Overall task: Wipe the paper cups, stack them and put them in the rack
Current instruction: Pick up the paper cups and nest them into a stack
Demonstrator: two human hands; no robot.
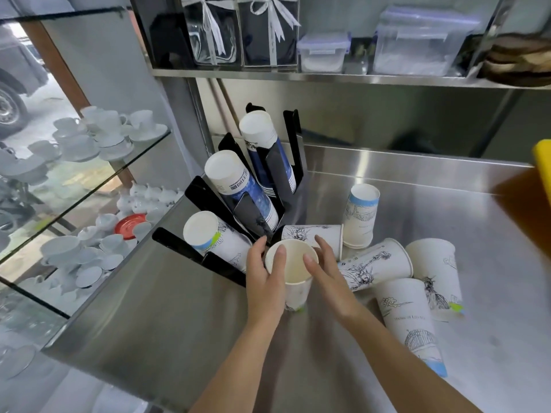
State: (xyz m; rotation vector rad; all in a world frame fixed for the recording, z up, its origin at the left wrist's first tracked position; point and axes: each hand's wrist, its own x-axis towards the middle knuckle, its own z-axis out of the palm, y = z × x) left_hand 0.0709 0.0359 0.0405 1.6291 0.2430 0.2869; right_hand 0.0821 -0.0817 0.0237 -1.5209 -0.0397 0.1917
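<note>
An upright white paper cup [293, 281] stands on the steel counter [343, 353], mouth up. My left hand [264, 278] grips its left side with the thumb over the rim. My right hand [325, 269] touches the rim on the right, fingers spread. Behind them a black rack [281, 171] holds three slanted stacks of cups: white printed [214, 238], blue [241, 192] and blue [262, 138]. Several loose printed cups lie or stand to the right: one lying [316, 235], one inverted [360, 216], one lying [375, 263], two more [411, 323] [435, 272].
Glass shelves [89, 162] with white teacups and saucers stand to the left, past the counter's edge. A steel shelf [328, 76] above carries plastic boxes and gift packs. A yellow and orange object [536, 186] juts in at the right edge.
</note>
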